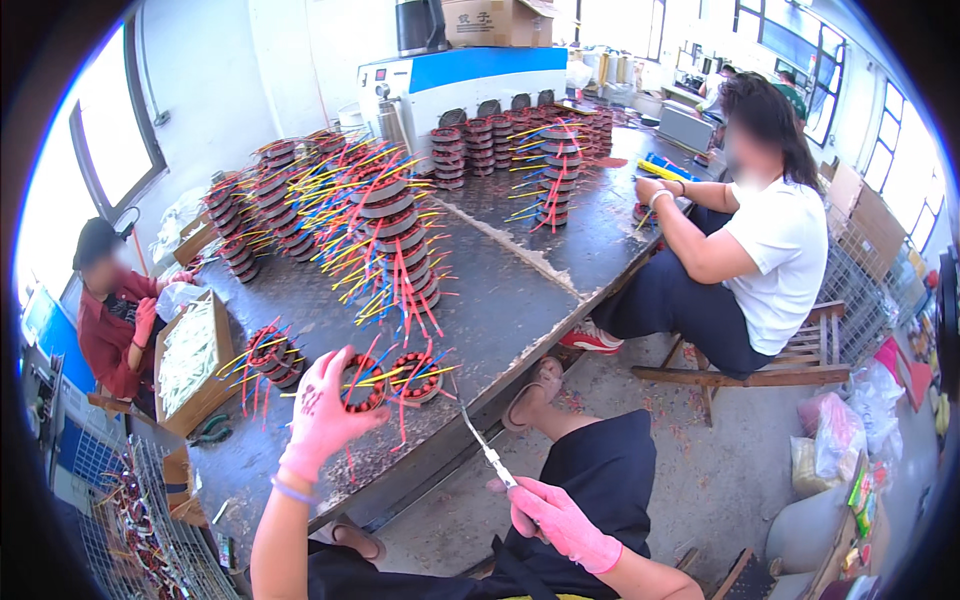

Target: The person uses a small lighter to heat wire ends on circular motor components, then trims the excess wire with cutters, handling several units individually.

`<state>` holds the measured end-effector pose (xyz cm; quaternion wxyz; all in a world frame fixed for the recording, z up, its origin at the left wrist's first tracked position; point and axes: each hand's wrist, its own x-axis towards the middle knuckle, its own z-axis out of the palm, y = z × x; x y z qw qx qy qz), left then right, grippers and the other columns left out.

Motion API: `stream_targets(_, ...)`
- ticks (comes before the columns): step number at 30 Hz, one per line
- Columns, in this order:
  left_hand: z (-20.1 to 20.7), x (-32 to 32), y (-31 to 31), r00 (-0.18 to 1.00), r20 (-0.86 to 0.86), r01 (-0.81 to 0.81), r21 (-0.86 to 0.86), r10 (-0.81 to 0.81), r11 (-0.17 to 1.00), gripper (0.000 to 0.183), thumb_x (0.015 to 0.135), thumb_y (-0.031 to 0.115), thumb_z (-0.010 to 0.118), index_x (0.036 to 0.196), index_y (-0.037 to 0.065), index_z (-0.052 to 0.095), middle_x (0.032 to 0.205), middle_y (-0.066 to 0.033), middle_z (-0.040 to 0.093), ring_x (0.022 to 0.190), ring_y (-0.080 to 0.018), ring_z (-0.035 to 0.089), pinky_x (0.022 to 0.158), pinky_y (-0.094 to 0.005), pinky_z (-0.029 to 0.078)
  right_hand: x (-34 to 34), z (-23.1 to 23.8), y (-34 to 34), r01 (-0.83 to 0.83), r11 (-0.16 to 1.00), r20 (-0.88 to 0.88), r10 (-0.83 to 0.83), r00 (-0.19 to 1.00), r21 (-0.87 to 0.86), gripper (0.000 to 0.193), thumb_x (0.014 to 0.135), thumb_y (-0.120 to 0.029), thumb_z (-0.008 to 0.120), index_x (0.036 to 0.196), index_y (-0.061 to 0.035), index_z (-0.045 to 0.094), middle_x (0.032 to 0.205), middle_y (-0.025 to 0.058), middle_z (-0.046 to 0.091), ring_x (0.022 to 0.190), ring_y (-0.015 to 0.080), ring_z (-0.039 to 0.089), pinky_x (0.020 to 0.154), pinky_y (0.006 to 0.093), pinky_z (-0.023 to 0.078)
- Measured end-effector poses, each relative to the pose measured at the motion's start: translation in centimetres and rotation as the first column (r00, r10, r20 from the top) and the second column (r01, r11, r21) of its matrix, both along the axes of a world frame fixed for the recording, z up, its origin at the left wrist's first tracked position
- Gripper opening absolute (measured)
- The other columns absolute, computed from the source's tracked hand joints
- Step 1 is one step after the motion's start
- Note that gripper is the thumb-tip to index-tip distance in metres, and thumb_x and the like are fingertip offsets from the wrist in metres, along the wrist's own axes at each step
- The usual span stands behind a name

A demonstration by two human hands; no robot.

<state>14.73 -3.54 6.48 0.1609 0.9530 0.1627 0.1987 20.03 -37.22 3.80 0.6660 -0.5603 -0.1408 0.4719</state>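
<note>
The motor stator, a ring of copper winding with red, yellow and blue lead wires, sits at the near edge of the counter, held on edge by the left hand. That hand wears a pink glove, and its fingers curl round the ring's left side and top, closed on it. Just to its right a second stator lies flat on the counter, its leads fanning out toward the edge. To the left a short stack of stators stands near the same edge.

The right hand, also in a pink glove, is off the counter, above the person's lap, well apart from the held stator. Its fingers are closed round the handle of a slim metal tool, probably small scissors or tweezers; the tip is too thin to tell. The tool points up toward the counter's near edge.

Farther back, tall stacks of stators with bright leads fill the counter's middle and far left, and more stacks stand toward the far right corner. A cardboard box of pale sleeves rests at the left end, beside a seated person in red. A person in a white shirt sits on a wooden stool at the right edge, hands on the counter.
</note>
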Motion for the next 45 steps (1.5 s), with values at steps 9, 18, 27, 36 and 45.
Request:
stream_targets(9, -3.3, -13.8, 2.0, 0.976, -0.160, -0.162, -0.068, 0.149, 0.984, 0.096, 0.059, 0.044, 0.090, 0.137, 0.001, 0.052, 0.132, -0.0206, 0.056, 0.123, -0.0386, 0.053, 0.105, -0.0435, 0.043, -3.5, -1.7, 3.4, -0.167, 0.983, -0.055, 0.163, 0.985, -0.072, 0.037, 0.104, -0.026, 0.053, 0.131, -0.0025, 0.060, 0.066, -0.0064, 0.048, 0.056, 0.0026, 0.037, 0.051, 0.0203, 0.027)
stream_targets(18, -6.6, -16.3, 3.0, 0.953, -0.216, -0.216, 0.013, 0.214, 0.976, 0.095, 0.066, 0.053, 0.085, 0.139, 0.001, 0.051, 0.134, -0.0238, 0.053, 0.122, -0.0408, 0.054, 0.105, -0.0455, 0.044, -5.1, -2.0, 5.7, -0.251, 0.962, -0.075, 0.243, 0.967, -0.109, 0.041, 0.104, -0.031, 0.055, 0.132, -0.0020, 0.058, 0.066, -0.0060, 0.048, 0.057, 0.0028, 0.039, 0.053, 0.0200, 0.027)
stream_targets(27, -8.0, -10.7, 7.2, 0.973, -0.164, -0.202, -0.287, 0.160, 0.936, 0.032, 0.095, 0.030, 0.058, 0.108, 0.003, 0.070, 0.108, -0.0156, 0.063, 0.106, -0.0343, 0.060, 0.093, -0.0409, 0.048, -5.4, -2.2, 6.3, -0.236, 0.966, -0.042, 0.233, 0.971, -0.104, 0.037, 0.105, -0.029, 0.052, 0.132, -0.0049, 0.061, 0.069, -0.0066, 0.048, 0.060, 0.0030, 0.038, 0.054, 0.0206, 0.028)
stream_targets(36, -9.2, -10.4, 7.5, 0.987, -0.050, -0.156, -0.468, 0.151, 0.870, 0.020, 0.090, 0.015, 0.065, 0.100, -0.002, 0.070, 0.101, -0.0120, 0.064, 0.098, -0.0259, 0.065, 0.087, -0.0349, 0.051, -5.2, -4.2, 5.9, -0.253, 0.967, -0.109, 0.256, 0.961, 0.043, 0.040, 0.106, -0.031, 0.051, 0.134, -0.0037, 0.058, 0.069, -0.0068, 0.043, 0.061, 0.0044, 0.039, 0.056, 0.0223, 0.032)
stream_targets(45, -4.9, -15.3, 4.3, 0.961, -0.239, -0.185, -0.184, 0.139, 0.965, 0.094, 0.069, 0.047, 0.085, 0.136, -0.007, 0.049, 0.133, -0.0237, 0.054, 0.120, -0.0392, 0.057, 0.102, -0.0415, 0.046, -5.4, -4.3, 6.2, -0.282, 0.953, -0.011, 0.283, 0.959, -0.106, 0.038, 0.105, -0.030, 0.050, 0.133, -0.0068, 0.060, 0.070, -0.0050, 0.048, 0.062, 0.0043, 0.040, 0.056, 0.0221, 0.032)
